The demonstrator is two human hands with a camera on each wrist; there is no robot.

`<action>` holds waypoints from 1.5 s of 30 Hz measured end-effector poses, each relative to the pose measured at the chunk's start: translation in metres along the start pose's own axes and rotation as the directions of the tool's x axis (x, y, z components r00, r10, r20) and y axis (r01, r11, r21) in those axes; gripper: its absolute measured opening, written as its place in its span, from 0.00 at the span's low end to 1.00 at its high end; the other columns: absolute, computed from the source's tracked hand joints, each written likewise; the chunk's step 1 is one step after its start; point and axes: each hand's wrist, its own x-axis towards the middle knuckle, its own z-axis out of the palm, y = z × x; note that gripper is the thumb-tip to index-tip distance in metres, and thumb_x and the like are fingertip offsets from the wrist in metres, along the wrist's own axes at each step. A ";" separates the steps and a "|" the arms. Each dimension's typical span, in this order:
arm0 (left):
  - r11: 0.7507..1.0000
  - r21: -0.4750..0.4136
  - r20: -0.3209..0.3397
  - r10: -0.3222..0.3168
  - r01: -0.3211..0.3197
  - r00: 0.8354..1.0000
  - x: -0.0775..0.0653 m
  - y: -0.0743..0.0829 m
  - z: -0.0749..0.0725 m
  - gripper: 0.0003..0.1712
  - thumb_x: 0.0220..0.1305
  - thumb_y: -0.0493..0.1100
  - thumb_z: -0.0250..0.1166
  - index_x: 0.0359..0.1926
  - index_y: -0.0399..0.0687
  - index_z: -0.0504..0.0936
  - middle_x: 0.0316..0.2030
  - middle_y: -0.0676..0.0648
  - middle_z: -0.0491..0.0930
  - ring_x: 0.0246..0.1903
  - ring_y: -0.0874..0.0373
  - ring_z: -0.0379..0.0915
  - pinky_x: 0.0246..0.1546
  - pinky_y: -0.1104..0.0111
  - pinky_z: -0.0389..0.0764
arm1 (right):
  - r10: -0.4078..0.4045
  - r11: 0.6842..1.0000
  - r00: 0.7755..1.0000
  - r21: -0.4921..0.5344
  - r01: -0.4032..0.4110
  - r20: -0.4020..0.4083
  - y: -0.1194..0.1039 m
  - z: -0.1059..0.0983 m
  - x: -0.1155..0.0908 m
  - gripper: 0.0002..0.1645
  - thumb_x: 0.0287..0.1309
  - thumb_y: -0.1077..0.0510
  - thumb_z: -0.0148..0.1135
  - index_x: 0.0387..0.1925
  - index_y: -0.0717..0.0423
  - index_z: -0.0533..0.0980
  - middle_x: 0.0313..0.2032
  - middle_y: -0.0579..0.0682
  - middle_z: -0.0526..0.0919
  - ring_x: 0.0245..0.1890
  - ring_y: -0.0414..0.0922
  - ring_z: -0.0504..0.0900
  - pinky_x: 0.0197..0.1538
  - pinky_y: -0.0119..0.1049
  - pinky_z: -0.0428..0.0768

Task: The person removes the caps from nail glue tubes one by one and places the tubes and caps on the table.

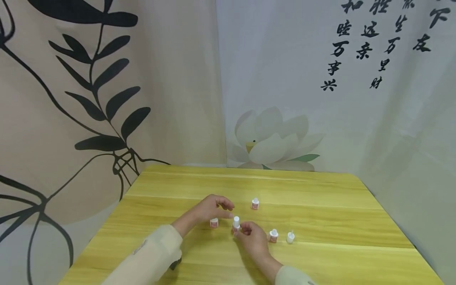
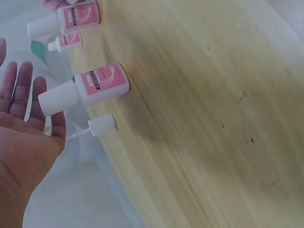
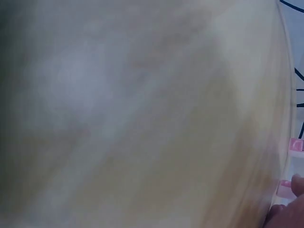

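Note:
My right hand (image 1: pixel 254 239) pinches a small nail glue bottle (image 1: pixel 236 228), white with a pink label, upright with its white cap on. In the left wrist view, fingertips are at this bottle (image 2: pixel 78 15). Relaxed and holding nothing, my left hand (image 1: pixel 211 208) hovers close to its cap. Beneath that hand stands another labelled bottle (image 1: pixel 214 223), its top hidden in the head view; the left wrist view shows this bottle (image 2: pixel 104 84) capped. The right wrist view catches only part of the right hand (image 3: pixel 290 211) at its corner.
An uncapped bottle (image 1: pixel 255 204) stands farther back, and another uncapped bottle (image 1: pixel 273 236) is right of my right hand. Beside it a loose brush cap (image 1: pixel 290 238) stands stem up. Another brush cap (image 2: pixel 102 124) shows in the left wrist view. A patterned curtain (image 1: pixel 185 99) hangs behind the wooden table (image 1: pixel 320 265).

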 end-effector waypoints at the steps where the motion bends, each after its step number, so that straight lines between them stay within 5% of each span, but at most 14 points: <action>1: 1.000 -0.001 0.002 -0.003 0.003 1.000 0.001 0.000 0.000 0.17 0.61 0.47 0.72 0.50 0.49 0.84 0.44 0.54 0.82 0.50 0.51 0.73 0.57 0.50 0.69 | -0.003 1.000 1.000 -0.007 0.003 -0.002 0.000 0.001 0.000 0.16 0.52 0.60 0.73 0.43 0.62 0.80 0.36 0.49 0.82 0.38 0.44 0.77 0.44 0.41 0.80; 15: 0.999 0.036 0.065 0.011 -0.013 0.998 0.005 0.002 0.000 0.19 0.59 0.47 0.73 0.48 0.43 0.85 0.46 0.44 0.83 0.48 0.51 0.73 0.53 0.51 0.71 | -0.039 0.996 0.999 -0.081 0.040 0.012 -0.003 0.004 0.001 0.08 0.52 0.62 0.73 0.35 0.57 0.82 0.31 0.45 0.82 0.32 0.42 0.76 0.36 0.34 0.76; 25: 0.998 0.067 0.076 0.008 -0.013 0.997 0.006 0.003 0.003 0.16 0.58 0.46 0.74 0.45 0.44 0.85 0.42 0.49 0.83 0.47 0.50 0.73 0.51 0.53 0.72 | -0.060 0.988 0.998 -0.140 0.058 -0.011 -0.001 0.006 0.006 0.07 0.50 0.62 0.74 0.32 0.56 0.83 0.28 0.44 0.82 0.29 0.42 0.76 0.34 0.37 0.75; 35: 0.992 0.120 0.081 0.016 -0.026 0.997 0.007 -0.001 0.007 0.13 0.57 0.46 0.75 0.43 0.50 0.87 0.37 0.57 0.82 0.43 0.56 0.72 0.46 0.56 0.72 | -0.080 0.986 0.997 -0.145 0.082 0.015 -0.001 0.003 0.007 0.06 0.52 0.60 0.74 0.32 0.56 0.83 0.27 0.44 0.83 0.29 0.41 0.78 0.36 0.40 0.78; 42: 0.995 0.096 0.076 0.018 -0.026 0.997 0.005 -0.003 0.011 0.08 0.57 0.47 0.75 0.38 0.59 0.87 0.37 0.57 0.82 0.44 0.53 0.73 0.53 0.50 0.68 | -0.094 0.980 0.994 -0.169 0.102 0.056 -0.004 -0.002 0.009 0.06 0.52 0.60 0.73 0.33 0.56 0.84 0.28 0.43 0.83 0.30 0.41 0.78 0.38 0.41 0.78; 45: 0.997 0.071 0.076 0.007 -0.013 0.997 0.004 -0.005 0.013 0.07 0.57 0.47 0.75 0.36 0.59 0.87 0.37 0.56 0.82 0.36 0.57 0.72 0.43 0.57 0.74 | -0.089 0.980 0.993 -0.172 0.101 0.080 -0.006 -0.004 0.009 0.06 0.53 0.59 0.73 0.33 0.56 0.84 0.28 0.44 0.84 0.31 0.42 0.78 0.39 0.42 0.78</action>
